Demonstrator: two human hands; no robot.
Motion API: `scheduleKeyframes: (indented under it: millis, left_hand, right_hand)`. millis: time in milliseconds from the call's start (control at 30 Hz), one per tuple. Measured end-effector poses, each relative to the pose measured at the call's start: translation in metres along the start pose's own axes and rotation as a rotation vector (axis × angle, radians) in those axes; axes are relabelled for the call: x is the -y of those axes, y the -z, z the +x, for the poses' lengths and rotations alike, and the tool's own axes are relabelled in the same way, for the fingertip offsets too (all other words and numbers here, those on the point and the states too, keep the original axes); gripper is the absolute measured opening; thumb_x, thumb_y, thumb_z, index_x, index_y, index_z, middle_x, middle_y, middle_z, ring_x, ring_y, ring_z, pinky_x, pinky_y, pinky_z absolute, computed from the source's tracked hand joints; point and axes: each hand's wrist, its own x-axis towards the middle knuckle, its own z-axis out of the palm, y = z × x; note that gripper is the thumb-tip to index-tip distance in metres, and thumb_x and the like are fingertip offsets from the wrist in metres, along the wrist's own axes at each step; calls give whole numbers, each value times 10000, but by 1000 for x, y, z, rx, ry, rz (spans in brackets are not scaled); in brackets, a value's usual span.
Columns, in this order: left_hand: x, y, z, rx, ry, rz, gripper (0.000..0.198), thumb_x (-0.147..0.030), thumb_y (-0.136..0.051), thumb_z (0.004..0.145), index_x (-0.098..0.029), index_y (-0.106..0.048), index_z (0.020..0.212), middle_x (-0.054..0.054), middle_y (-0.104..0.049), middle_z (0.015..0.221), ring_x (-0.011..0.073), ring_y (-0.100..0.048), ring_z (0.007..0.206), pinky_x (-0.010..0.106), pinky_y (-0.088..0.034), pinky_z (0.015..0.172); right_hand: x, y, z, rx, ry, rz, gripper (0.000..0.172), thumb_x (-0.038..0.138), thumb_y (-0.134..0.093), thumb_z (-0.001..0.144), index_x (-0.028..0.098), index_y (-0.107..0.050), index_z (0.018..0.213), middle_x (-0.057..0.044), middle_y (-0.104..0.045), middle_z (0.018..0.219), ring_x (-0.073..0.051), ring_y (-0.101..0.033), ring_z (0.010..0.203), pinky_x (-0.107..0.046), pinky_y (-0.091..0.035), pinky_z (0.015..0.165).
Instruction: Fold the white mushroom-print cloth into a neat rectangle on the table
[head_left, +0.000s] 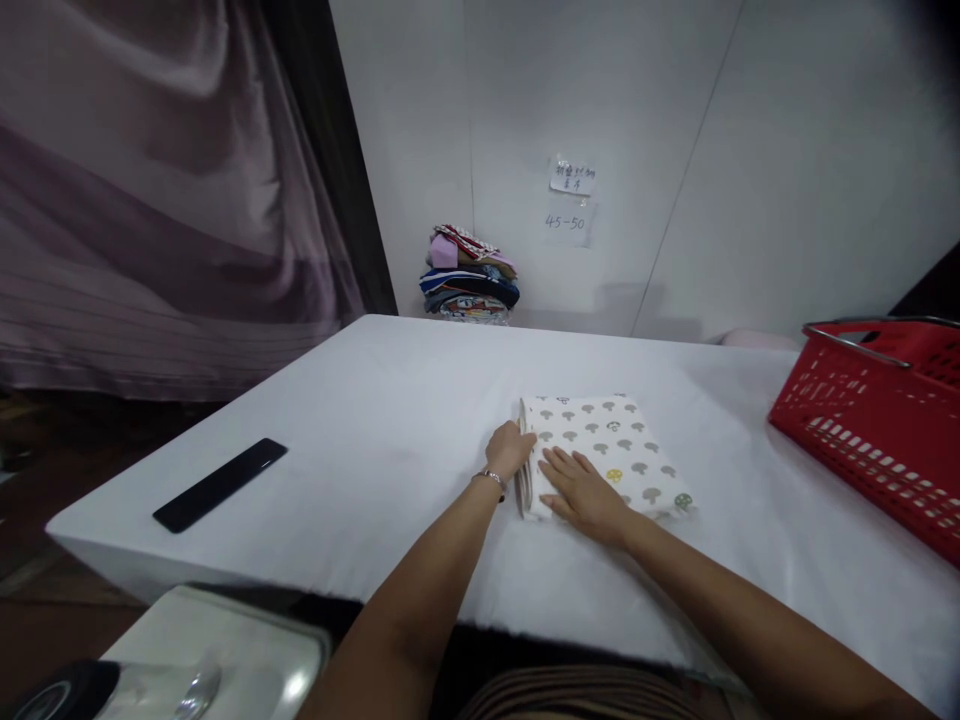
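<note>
A folded white cloth [607, 445] printed with grey mushrooms and a few coloured ones lies flat on the white-covered table [360, 420]. My left hand [510, 450], with a bracelet at the wrist, grips the cloth's layered left edge, its fingers bent around it. On top of the cloth, near its lower left part, my right hand [583, 492] lies flat with the fingers spread.
A red plastic basket [877, 420] stands at the table's right. A black flat object [221, 485] lies at the left. Folded fabrics [471, 275] are stacked beyond the back edge. A white machine-like object [217, 640] is at the lower left.
</note>
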Motion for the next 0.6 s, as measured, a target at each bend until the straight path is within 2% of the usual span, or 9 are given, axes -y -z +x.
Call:
scheduleKeyframes:
  millis: [133,267,433,600]
  left_hand:
    - [3,-2,6,30,48,-58,358,-374,-564,752,-155,-578,1035,135,-666,1087,265,-628,991,301,-445,743]
    - [-7,-5,14,-12,44,-87,449,-486,-543,781,-172,-539,1101,128,-656,1120,265,-616,1026,313,-444,780]
    - [-6,-15,18,-123,-11,14,365,-422,-406,884,-176,-500,1136,134,-648,1127,252,-614,1033,331,-437,805]
    - [-4,-14,21,-92,-30,84,345,-402,-365,901,-167,-506,1110,144,-654,1100,266,-616,1028,351,-442,803]
  right_hand:
    - [10,-5,-1,17,67,-19,648,566,-315,919,208,-289,1458,-101,-246,1519,-260,-164,1409,-475,-114,1143]
    - [23,-21,7,-38,69,-104,682,541,-400,899,178,-272,1462,-138,-265,1509,-281,-175,1404,-487,-131,1140]
    - [35,-42,16,-117,75,-185,750,525,-499,861,102,-288,1443,-194,-253,1503,-329,-165,1398,-506,-188,1124]
    - [38,-51,17,-155,77,-220,766,500,-536,848,96,-273,1444,-209,-254,1498,-345,-175,1392,-529,-219,1108]
